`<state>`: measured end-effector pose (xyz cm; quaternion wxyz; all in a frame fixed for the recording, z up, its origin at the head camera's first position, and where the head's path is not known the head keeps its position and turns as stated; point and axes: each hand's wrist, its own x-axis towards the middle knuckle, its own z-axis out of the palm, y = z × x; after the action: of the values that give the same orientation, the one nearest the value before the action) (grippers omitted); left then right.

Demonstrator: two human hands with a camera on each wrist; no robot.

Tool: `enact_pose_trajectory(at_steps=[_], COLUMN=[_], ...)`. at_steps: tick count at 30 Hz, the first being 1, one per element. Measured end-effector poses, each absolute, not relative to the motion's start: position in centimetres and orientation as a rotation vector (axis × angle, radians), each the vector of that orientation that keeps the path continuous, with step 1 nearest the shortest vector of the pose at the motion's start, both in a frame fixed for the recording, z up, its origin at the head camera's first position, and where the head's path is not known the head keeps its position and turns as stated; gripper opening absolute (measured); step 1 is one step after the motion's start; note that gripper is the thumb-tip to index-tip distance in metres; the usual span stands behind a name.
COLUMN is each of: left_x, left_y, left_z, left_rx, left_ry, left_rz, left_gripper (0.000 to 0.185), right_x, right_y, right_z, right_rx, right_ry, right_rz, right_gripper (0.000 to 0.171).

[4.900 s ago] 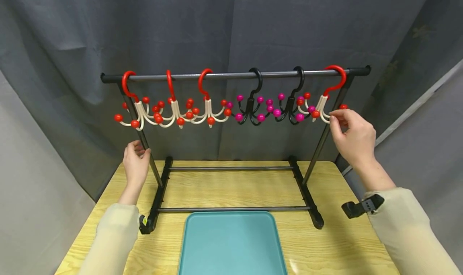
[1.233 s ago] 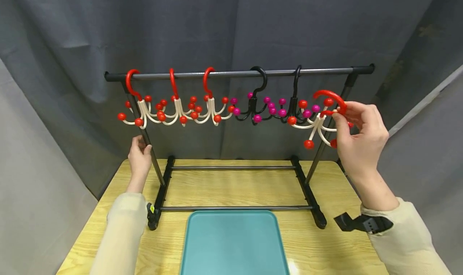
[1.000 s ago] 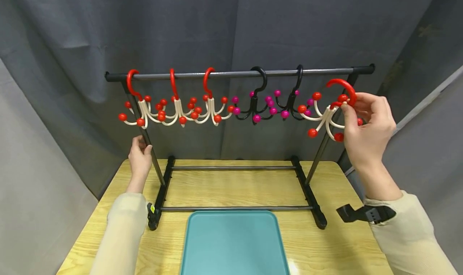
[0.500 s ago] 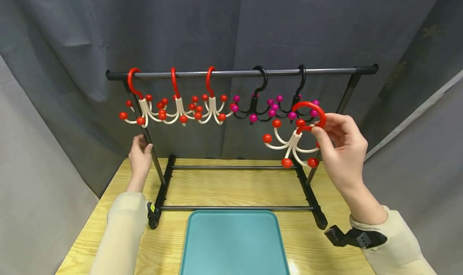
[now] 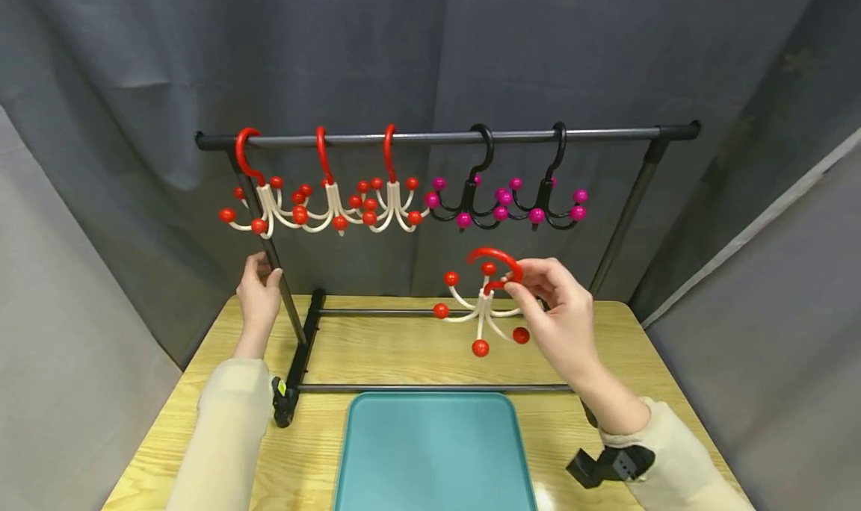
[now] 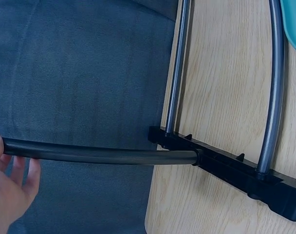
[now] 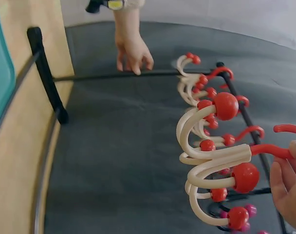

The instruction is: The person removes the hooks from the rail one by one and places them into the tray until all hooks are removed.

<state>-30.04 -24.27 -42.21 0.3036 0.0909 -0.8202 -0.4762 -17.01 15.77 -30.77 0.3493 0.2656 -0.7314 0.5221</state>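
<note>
My right hand point(image 5: 558, 313) pinches the red top hook of a cream multi-arm hanger with red balls point(image 5: 480, 309), held in the air below the rail and above the table; the same hanger point(image 7: 216, 165) fills the right wrist view. My left hand point(image 5: 258, 294) grips the rack's left upright post point(image 5: 272, 261), and in the left wrist view the left hand's fingers point(image 6: 11, 187) curl around the post point(image 6: 99, 156). On the black top rail point(image 5: 444, 136) hang three red-and-cream hangers point(image 5: 323, 197) at left and two black hangers with magenta balls point(image 5: 511, 193) to their right.
A teal tray point(image 5: 433, 451) lies on the wooden table point(image 5: 632, 391) in front of the rack's black base point(image 5: 296, 361). Grey curtains surround the table on the back and sides. The rail's right end is bare.
My right hand has lifted the rightmost red-and-cream hanger off the rail and carried it down and left toward the table's middle. My left hand has stayed on the post.
</note>
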Motion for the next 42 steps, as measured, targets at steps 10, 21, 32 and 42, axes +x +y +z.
enact_pose_trajectory(at_steps=[10,21,32,42], left_x=[-30.2,-30.2,-30.3,-30.2], left_y=[-24.2,-24.3,-24.3,-24.4], left_z=[-42.6,-42.7,-42.7,-42.6], left_rx=[0.257,0.252,0.246,0.245], left_ry=[-2.176,-2.187,-2.182,-2.184], left_rz=[-1.289,-1.25,-1.245,-1.242], left_gripper=[0.029,0.027,0.027,0.028], right_x=[-17.9,-18.4,-18.3,-18.0], right_y=[12.3,9.7,8.0,6.6], right_z=[-34.4,-39.3,-44.5,-47.8], right_rx=[0.657,0.63,0.554,0.581], right_ry=[-2.03,-2.274,-2.515,-2.619], right_rz=[1.39,1.521,1.621,1.668], right_gripper=[0.022,0.019,0.017,0.015])
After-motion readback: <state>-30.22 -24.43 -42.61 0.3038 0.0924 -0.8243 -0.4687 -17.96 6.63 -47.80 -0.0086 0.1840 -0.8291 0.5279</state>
